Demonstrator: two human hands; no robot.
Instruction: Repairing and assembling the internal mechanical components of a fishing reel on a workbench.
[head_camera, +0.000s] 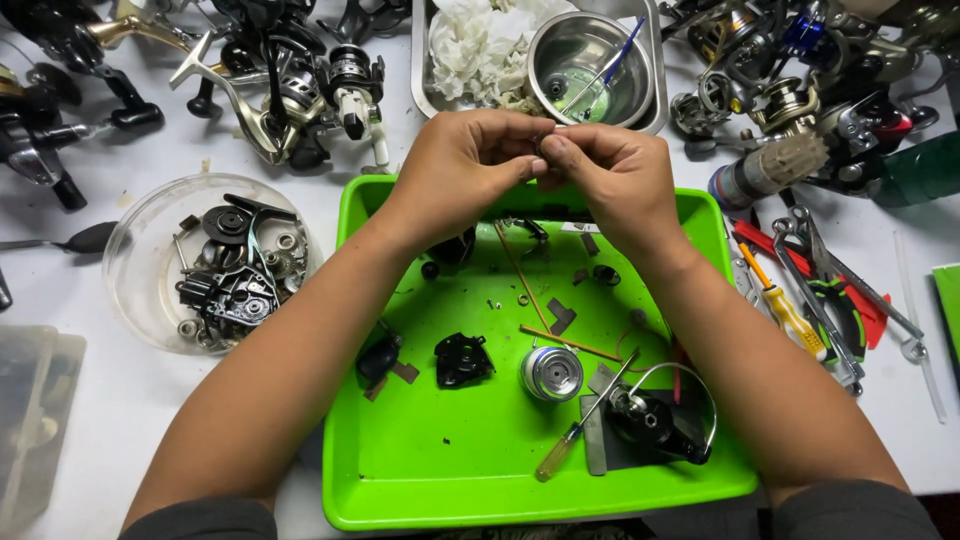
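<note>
My left hand (455, 165) and my right hand (615, 170) meet above the far edge of a bright green tray (450, 470). Their fingertips pinch one tiny dark part (541, 148) between them; most of it is hidden. In the tray lie fishing reel pieces: a silver spool (551, 373), a black cover (462, 359), a black reel body with a wire bail (655, 420), a small screwdriver with a yellow handle (570, 445), thin wooden sticks (568, 342) and small screws.
A clear round bowl (140, 250) of black reel parts sits at the left. Whole reels (290, 90) crowd the far left and far right. A steel tray (425, 70) holds tissue and a steel bowl (590, 68). Pliers and screwdrivers (800, 300) lie at the right.
</note>
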